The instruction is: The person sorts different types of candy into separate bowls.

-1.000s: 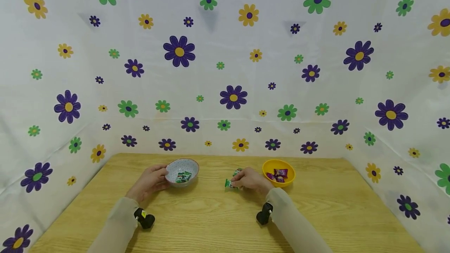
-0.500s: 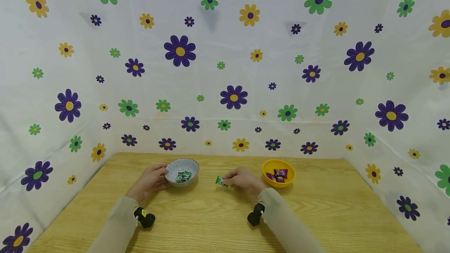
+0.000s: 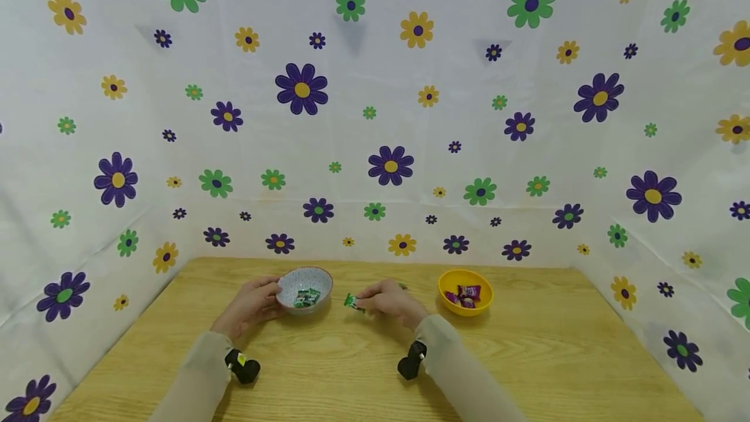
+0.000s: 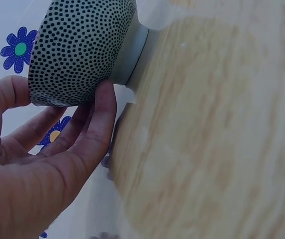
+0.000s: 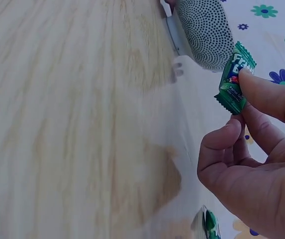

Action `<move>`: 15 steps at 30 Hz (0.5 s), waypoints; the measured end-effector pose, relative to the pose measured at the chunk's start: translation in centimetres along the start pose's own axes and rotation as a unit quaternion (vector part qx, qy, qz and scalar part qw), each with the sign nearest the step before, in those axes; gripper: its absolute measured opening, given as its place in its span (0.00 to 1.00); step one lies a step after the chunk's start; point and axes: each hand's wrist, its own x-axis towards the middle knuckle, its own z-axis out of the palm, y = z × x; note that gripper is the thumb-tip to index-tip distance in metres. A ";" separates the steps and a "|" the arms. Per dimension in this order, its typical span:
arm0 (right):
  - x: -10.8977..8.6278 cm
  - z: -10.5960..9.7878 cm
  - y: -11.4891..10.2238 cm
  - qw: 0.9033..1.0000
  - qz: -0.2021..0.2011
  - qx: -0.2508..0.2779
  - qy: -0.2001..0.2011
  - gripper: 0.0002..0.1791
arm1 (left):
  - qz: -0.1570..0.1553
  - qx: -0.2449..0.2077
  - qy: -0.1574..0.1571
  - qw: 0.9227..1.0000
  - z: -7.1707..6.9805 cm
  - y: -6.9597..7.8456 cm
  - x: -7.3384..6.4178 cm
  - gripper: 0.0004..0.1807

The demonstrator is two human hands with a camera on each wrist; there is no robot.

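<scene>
My left hand (image 3: 249, 305) grips the side of a patterned bowl (image 3: 284, 296) with a reddish rim. In the left wrist view, thumb and fingers touch the dotted outside of the bowl (image 4: 82, 50), near its rim and foot. Several green-wrapped candies (image 3: 307, 298) lie inside. Just right of the bowl, my right hand (image 3: 392, 301) pinches one green-wrapped candy (image 5: 233, 79) between thumb and fingers, held above the table. Another green candy (image 5: 211, 224) lies on the table behind the right hand, mostly hidden from the head view.
A yellow bowl (image 3: 489, 298) with several purple-wrapped candies (image 3: 469, 293) stands right of the right hand. The wooden table (image 3: 328, 370) ends at a white flowered cloth (image 3: 351, 142) at the back and sides. Each wrist carries a small black camera.
My right hand has lifted the green candy from the table and carried it left toward the patterned bowl. The left hand has stayed on the bowl.
</scene>
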 end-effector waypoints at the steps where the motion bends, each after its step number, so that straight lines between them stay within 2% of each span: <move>1: 0.0 0.1 -0.1 1.000 -0.001 0.003 0.000 0.12 | 0.000 0.003 -0.001 1.000 0.0 0.0 0.0 0.30; 8: 0.4 1.1 -1.1 0.999 0.001 0.053 0.001 0.12 | -0.004 0.013 -0.004 1.000 0.0 -0.3 0.2 0.30; 15: 0.8 2.0 -3.4 0.988 0.012 0.154 -0.012 0.16 | -0.001 0.012 -0.002 1.000 -0.2 -0.2 0.5 0.30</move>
